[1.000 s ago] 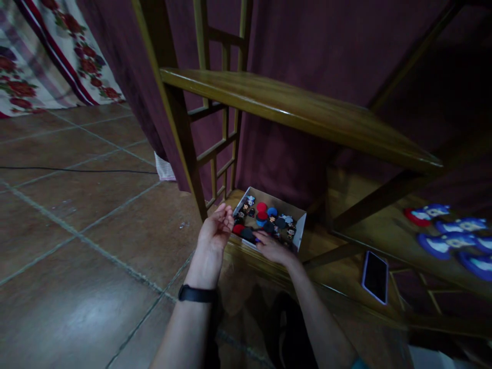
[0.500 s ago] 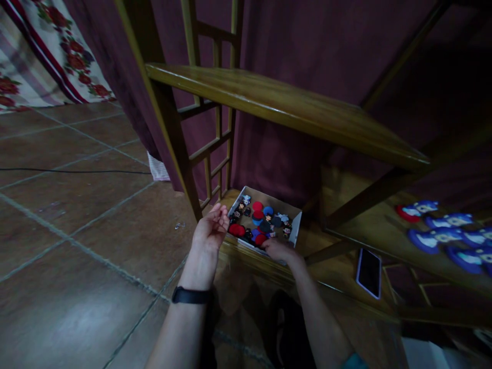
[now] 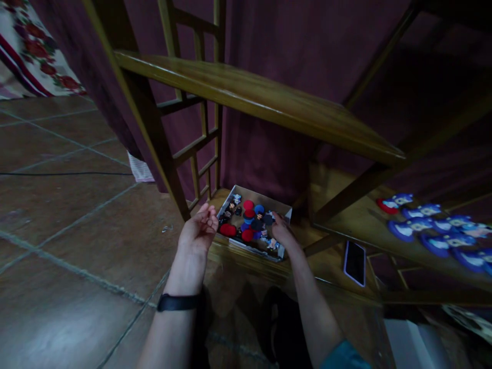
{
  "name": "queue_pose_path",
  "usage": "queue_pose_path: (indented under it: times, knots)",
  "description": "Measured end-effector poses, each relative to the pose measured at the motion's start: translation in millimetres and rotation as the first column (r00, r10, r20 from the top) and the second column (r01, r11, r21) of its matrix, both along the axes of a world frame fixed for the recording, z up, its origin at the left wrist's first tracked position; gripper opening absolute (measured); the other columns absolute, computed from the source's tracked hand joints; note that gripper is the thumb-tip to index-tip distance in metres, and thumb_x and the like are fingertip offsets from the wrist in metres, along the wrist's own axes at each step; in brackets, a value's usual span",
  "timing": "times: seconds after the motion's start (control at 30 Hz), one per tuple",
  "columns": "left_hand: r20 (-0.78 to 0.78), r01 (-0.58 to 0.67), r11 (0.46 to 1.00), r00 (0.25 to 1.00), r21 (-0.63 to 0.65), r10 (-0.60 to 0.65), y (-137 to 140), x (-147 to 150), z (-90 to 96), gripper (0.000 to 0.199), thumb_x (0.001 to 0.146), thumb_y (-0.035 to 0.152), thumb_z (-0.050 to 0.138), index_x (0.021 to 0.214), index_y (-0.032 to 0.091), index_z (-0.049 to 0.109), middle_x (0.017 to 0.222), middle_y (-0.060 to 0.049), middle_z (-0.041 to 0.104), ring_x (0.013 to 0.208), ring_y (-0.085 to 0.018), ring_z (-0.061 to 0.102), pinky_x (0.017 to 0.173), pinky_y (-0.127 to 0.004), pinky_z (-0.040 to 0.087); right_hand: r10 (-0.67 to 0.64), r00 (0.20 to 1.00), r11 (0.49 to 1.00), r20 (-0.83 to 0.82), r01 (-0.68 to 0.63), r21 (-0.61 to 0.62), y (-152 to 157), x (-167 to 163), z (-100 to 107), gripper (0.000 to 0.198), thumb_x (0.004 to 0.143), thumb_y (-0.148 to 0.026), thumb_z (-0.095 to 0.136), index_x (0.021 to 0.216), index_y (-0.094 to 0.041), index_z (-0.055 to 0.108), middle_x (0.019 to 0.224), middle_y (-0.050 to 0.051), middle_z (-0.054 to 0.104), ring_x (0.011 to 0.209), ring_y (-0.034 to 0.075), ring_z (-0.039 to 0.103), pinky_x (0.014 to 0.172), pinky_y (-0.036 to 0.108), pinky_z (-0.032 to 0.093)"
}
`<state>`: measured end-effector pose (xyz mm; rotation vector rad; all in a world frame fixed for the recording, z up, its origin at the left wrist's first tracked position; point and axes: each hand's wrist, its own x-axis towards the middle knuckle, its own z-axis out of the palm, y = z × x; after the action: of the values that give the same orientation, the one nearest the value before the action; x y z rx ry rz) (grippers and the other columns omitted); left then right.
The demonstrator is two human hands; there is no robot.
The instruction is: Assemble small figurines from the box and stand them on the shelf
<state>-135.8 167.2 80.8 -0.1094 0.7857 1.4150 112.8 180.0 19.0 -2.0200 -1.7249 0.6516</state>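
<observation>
A shallow white cardboard box (image 3: 287,211) sits on the low wooden shelf, holding several small figurines and round bases. Among them are a red round base (image 3: 248,205), a blue round base (image 3: 259,209) and dark ones. My left hand (image 3: 200,228) is palm up beside the box's left side, its fingers loosely curled and apart, with nothing visible in it. My right hand (image 3: 282,230) reaches over the right part of the box. Its fingers are bent together at a small pale figurine and a dark round base; what they pinch, if anything, is hidden.
A wooden shelf board (image 3: 261,102) juts out above the box. To the right, several blue-and-white figurines (image 3: 413,225) stand on a higher shelf, and a phone (image 3: 354,263) lies below them. A maroon curtain (image 3: 265,148) hangs behind. A cable (image 3: 65,173) crosses the tiled floor.
My right hand has moved from the box's front edge farther back, towards its right rear. My left hand keeps its place by the left side. The whole view has shifted slightly.
</observation>
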Motion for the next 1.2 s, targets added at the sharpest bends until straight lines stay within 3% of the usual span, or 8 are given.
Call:
queue_pose_path:
  times: [0.23,0.37,0.5,0.6,0.73,0.97,1.1,1.2]
  knots:
    - [-0.013,0.017,1.0,1.0,-0.004,-0.017,2,3,3.0,0.025,0.078,-0.002,0.044,0.093,0.013,0.057,0.074,-0.005,0.063,0.059,-0.008,0.061,0.052,-0.017,0.051,0.141,0.982,0.947,0.124,-0.098,-0.305,-10,-43,-5,0.067,0.079,-0.018,0.043,0.141,-0.021,0.017,0.148,0.01,0.016,0.132,0.027,0.026,0.105,0.042,0.026]
    - [-0.037,0.01,1.0,0.999,-0.027,-0.011,3,2,3.4,0.022,0.079,0.0,0.044,0.092,0.013,0.057,0.075,-0.005,0.063,0.06,-0.009,0.061,0.052,-0.018,0.051,0.152,0.985,0.939,0.087,-0.116,-0.322,-20,-68,2,0.066,0.082,-0.026,0.041,0.142,-0.025,0.011,0.15,0.01,0.005,0.135,0.032,0.016,0.103,0.053,0.024]
    - [-0.05,0.012,1.0,0.999,-0.028,-0.013,4,2,1.3,0.023,0.079,0.0,0.043,0.092,0.013,0.057,0.075,-0.005,0.063,0.06,-0.008,0.061,0.052,-0.018,0.051,0.247,0.966,0.955,-0.083,-0.257,-0.146,-15,-64,4,0.053,0.084,-0.022,0.037,0.136,-0.026,0.031,0.148,0.003,0.02,0.133,0.018,0.025,0.108,0.036,0.023]
    - [-0.042,0.014,1.0,0.999,-0.001,-0.014,4,1,-1.5,0.025,0.079,-0.001,0.042,0.093,0.013,0.057,0.076,-0.006,0.063,0.062,-0.009,0.062,0.053,-0.018,0.051,0.174,0.983,0.984,-0.061,-0.175,-0.019,-2,-46,0,0.049,0.084,-0.015,0.034,0.132,-0.022,0.039,0.143,0.003,0.031,0.13,0.014,0.03,0.108,0.028,0.023]
    - [-0.031,0.024,1.0,0.999,0.01,-0.024,2,2,-0.7,0.027,0.078,-0.002,0.041,0.094,0.014,0.057,0.075,-0.005,0.063,0.062,-0.009,0.062,0.053,-0.018,0.051,-0.08,0.983,0.994,0.163,0.091,-0.064,13,-22,-8,0.053,0.081,-0.012,0.038,0.133,-0.018,0.035,0.143,0.01,0.03,0.131,0.022,0.029,0.106,0.037,0.025]
    - [-0.028,0.028,1.0,0.999,-0.004,-0.028,3,3,1.9,0.025,0.078,-0.002,0.043,0.091,0.013,0.057,0.074,-0.005,0.061,0.06,-0.008,0.061,0.051,-0.016,0.049,-0.083,0.938,0.984,0.336,0.131,-0.121,5,-16,-19,0.049,0.076,-0.02,0.049,0.125,-0.024,0.047,0.139,0.01,0.035,0.118,0.025,0.043,0.093,0.035,0.036]
    - [-0.02,0.015,1.0,1.0,0.004,-0.015,4,2,0.2,0.024,0.078,-0.002,0.044,0.091,0.013,0.058,0.076,-0.005,0.062,0.064,-0.009,0.062,0.054,-0.017,0.051,-0.05,0.969,0.981,0.244,0.094,-0.171,2,-8,-16,0.036,0.075,-0.018,0.047,0.107,-0.023,0.062,0.122,0.007,0.054,0.11,0.022,0.051,0.089,0.031,0.039]
    - [-0.012,0.012,1.0,1.0,-0.005,-0.012,3,2,0.8,0.024,0.078,-0.001,0.045,0.092,0.013,0.058,0.075,-0.005,0.062,0.062,-0.009,0.062,0.053,-0.017,0.051,-0.08,0.995,0.985,0.063,0.088,-0.146,6,3,-8,0.04,0.079,-0.016,0.037,0.11,-0.026,0.059,0.109,0.001,0.063,0.1,0.018,0.057,0.084,0.028,0.043]
